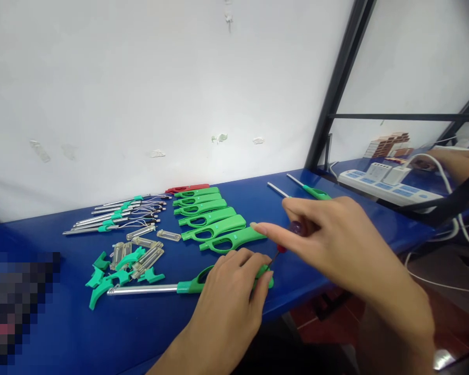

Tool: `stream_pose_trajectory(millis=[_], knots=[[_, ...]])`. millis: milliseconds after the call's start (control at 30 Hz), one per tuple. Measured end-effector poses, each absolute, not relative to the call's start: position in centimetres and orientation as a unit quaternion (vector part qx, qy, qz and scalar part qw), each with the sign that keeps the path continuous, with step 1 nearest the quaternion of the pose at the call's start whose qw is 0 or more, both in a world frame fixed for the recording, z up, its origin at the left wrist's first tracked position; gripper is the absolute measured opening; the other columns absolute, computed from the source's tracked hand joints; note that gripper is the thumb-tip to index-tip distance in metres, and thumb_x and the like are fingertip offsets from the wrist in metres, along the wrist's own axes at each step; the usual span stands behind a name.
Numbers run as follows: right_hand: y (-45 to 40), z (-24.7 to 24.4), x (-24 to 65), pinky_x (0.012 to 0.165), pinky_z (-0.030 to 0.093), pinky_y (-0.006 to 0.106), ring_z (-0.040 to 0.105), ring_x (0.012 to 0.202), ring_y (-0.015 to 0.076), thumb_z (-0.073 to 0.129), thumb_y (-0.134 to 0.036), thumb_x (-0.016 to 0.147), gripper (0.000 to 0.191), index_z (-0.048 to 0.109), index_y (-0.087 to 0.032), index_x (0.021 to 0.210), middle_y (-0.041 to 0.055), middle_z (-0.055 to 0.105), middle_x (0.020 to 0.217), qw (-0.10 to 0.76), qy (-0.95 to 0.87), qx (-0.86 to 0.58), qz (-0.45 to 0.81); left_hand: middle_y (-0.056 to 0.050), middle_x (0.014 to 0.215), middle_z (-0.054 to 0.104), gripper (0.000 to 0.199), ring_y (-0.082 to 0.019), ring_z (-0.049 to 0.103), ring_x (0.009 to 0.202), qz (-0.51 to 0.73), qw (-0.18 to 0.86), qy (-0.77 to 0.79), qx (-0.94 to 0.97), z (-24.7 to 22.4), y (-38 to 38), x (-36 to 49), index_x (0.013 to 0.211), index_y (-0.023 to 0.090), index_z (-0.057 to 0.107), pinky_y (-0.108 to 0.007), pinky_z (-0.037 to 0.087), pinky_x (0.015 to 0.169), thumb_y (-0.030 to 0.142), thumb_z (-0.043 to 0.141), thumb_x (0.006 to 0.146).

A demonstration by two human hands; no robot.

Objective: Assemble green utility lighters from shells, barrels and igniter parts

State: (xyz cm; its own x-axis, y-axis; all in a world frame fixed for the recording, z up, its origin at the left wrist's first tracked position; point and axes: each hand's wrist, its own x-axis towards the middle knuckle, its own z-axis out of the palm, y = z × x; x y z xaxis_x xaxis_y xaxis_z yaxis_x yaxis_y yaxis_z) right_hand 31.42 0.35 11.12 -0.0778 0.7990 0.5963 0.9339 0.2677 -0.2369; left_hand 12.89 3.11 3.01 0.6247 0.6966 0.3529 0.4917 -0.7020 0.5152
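My left hand is wrapped over a green lighter with a long metal tube, lying near the table's front edge. Its fingers press around the handle end. My right hand grips a screwdriver with a dark red handle; the thin shaft points down and meets the lighter's handle end beside my left fingertips. Behind my hands lies a row of green handle shells, with a red shell at the back.
Metal tubes with wires, clear small tanks and teal plastic pieces lie at left. Another green lighter is at the back right, before a black frame. A power strip and another person's arm are beyond.
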Motion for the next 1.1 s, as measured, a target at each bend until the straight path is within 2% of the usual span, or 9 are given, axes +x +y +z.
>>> stream_pose_trajectory(millis=[200, 367, 467, 567, 700, 833, 967, 1033, 1100], knots=[[0.4, 11.0, 30.8, 0.050, 0.022, 0.030, 0.029, 0.045, 0.0105, 0.055, -0.075, 0.100, 0.069, 0.036, -0.022, 0.060, -0.0074, 0.035, 0.046, 0.322, -0.725, -0.596, -0.125, -0.003, 0.096, 0.073, 0.024, -0.026, 0.071, 0.088, 0.273, 0.172, 0.351, 0.879, 2.6, 3.2, 13.2, 0.101, 0.022, 0.072, -0.036, 0.053, 0.075, 0.015, 0.050, 0.108], [-0.6, 11.3, 31.3, 0.048, 0.026, 0.029, 0.039, 0.043, 0.0111, 0.055, -0.071, 0.102, 0.062, 0.050, -0.023, 0.064, -0.0062, 0.048, 0.048, 0.330, -0.721, -0.598, -0.120, -0.003, 0.105, 0.075, 0.025, -0.025, 0.072, 0.094, 0.268, 0.179, 0.351, 0.879, 2.4, 3.0, 13.3, 0.110, 0.024, 0.072, -0.037, 0.055, 0.082, 0.017, 0.048, 0.109], [-1.2, 11.7, 31.9, 0.052, 0.040, 0.027, 0.058, 0.051, 0.0112, 0.062, -0.059, 0.105, 0.035, 0.073, -0.028, 0.092, -0.0066, 0.069, 0.065, 0.356, -0.732, -0.579, -0.047, -0.002, 0.107, 0.075, 0.025, -0.025, 0.072, 0.096, 0.266, 0.186, 0.354, 0.877, 2.5, 3.0, 13.3, 0.113, 0.025, 0.073, -0.039, 0.056, 0.085, 0.018, 0.049, 0.109], [-1.6, 12.1, 32.5, 0.059, 0.051, 0.023, 0.072, 0.070, 0.0129, 0.066, -0.051, 0.104, 0.024, 0.076, -0.035, 0.118, -0.0059, 0.079, 0.090, 0.377, -0.758, -0.531, 0.044, -0.003, 0.107, 0.074, 0.026, -0.026, 0.072, 0.097, 0.266, 0.192, 0.359, 0.874, 2.6, 2.9, 13.3, 0.114, 0.025, 0.072, -0.041, 0.056, 0.085, 0.017, 0.048, 0.109], [-1.4, 12.3, 32.9, 0.067, 0.055, 0.026, 0.072, 0.080, 0.0152, 0.064, -0.043, 0.106, 0.019, 0.079, -0.035, 0.111, -0.0031, 0.079, 0.099, 0.395, -0.766, -0.505, 0.055, -0.002, 0.104, 0.073, 0.025, -0.025, 0.071, 0.094, 0.268, 0.199, 0.363, 0.870, 2.9, 2.8, 13.2, 0.110, 0.025, 0.072, -0.041, 0.056, 0.085, 0.018, 0.047, 0.109], [-1.1, 12.1, 32.6, 0.056, 0.049, 0.027, 0.067, 0.067, 0.0145, 0.069, -0.042, 0.102, 0.016, 0.074, -0.029, 0.095, -0.0029, 0.075, 0.083, 0.400, -0.753, -0.519, 0.064, -0.001, 0.104, 0.073, 0.024, -0.025, 0.071, 0.094, 0.270, 0.204, 0.368, 0.866, 2.9, 2.8, 13.3, 0.108, 0.025, 0.071, -0.042, 0.056, 0.084, 0.019, 0.049, 0.108], [-1.1, 11.8, 31.7, 0.052, 0.042, 0.028, 0.055, 0.055, 0.0114, 0.068, -0.036, 0.100, 0.030, 0.055, -0.024, 0.076, -0.0058, 0.061, 0.066, 0.388, -0.742, -0.547, 0.000, -0.002, 0.107, 0.074, 0.023, -0.027, 0.072, 0.096, 0.268, 0.206, 0.368, 0.866, 2.6, 2.8, 13.4, 0.110, 0.025, 0.072, -0.044, 0.056, 0.085, 0.018, 0.050, 0.107], [-1.1, 11.7, 31.6, 0.052, 0.042, 0.028, 0.055, 0.055, 0.0109, 0.068, -0.034, 0.100, 0.027, 0.054, -0.025, 0.079, -0.0067, 0.060, 0.067, 0.379, -0.743, -0.552, -0.008, -0.002, 0.108, 0.074, 0.024, -0.027, 0.072, 0.097, 0.267, 0.208, 0.367, 0.867, 2.6, 2.8, 13.4, 0.110, 0.025, 0.072, -0.044, 0.056, 0.086, 0.017, 0.050, 0.107], [-1.2, 11.7, 31.7, 0.055, 0.046, 0.026, 0.061, 0.062, 0.0112, 0.071, -0.035, 0.100, 0.011, 0.064, -0.026, 0.097, -0.0059, 0.069, 0.082, 0.384, -0.755, -0.531, 0.019, -0.002, 0.109, 0.075, 0.025, -0.027, 0.072, 0.098, 0.266, 0.210, 0.365, 0.867, 2.6, 2.8, 13.3, 0.111, 0.025, 0.072, -0.044, 0.056, 0.087, 0.016, 0.049, 0.107]])
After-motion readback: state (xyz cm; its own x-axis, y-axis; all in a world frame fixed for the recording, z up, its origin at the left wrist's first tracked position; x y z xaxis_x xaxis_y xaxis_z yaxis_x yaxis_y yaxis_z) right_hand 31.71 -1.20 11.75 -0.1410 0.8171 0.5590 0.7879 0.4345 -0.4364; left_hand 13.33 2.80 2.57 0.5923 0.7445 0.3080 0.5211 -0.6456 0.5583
